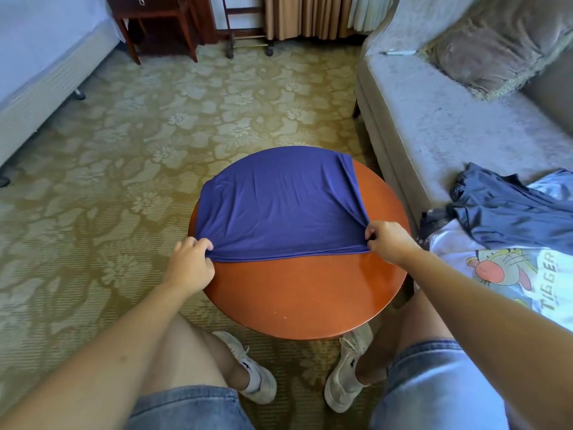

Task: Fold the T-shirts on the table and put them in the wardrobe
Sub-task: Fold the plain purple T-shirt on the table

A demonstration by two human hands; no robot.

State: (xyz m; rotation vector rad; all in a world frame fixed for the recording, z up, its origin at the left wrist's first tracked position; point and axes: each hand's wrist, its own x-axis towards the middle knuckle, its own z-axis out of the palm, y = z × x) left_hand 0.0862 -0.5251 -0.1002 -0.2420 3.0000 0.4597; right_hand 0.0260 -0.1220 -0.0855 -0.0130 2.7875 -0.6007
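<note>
A purple-blue T-shirt [279, 203] lies spread over the far half of a small round orange-brown table [304, 299], folded into a wide band. My left hand [192, 259] pinches its near left corner at the table's left edge. My right hand [387, 240] grips the near right corner, where the cloth bunches into pleats. Two more T-shirts lie on the grey sofa to the right: a dark blue one [508, 215] crumpled on top of a white one [508, 274] with a cartoon tiger print.
The grey sofa [434, 125] with a cushion [496, 48] runs along the right. A bed [37, 66] stands at the left, a dark wooden nightstand [155, 23] and a wheeled rack [248, 41] at the back. Patterned carpet surrounds the table; my knees are under its near edge.
</note>
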